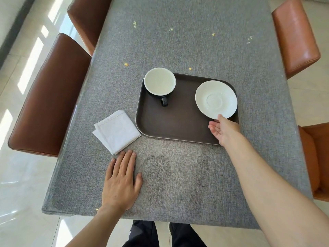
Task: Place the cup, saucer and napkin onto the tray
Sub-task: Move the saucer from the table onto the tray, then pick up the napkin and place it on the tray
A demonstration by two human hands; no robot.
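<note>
I had the right hand [224,129] pinching the saucer [216,99] rim over the tray [170,122]; left hand [121,180] lay spread flat, folded napkin [116,131] just beyond its fingertips, to be lifted next

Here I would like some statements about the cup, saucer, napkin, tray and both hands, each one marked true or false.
1. The cup stands in the tray's far left corner. True.
2. The napkin lies on the tray. False: it lies folded on the tablecloth, left of the tray.
3. The right hand is at the near rim of the saucer. True.
4. The left hand is gripping the napkin. False: it lies flat on the tablecloth just near of it.
5. The cup sits on the saucer. False: they are apart, at opposite sides of the tray.
</note>
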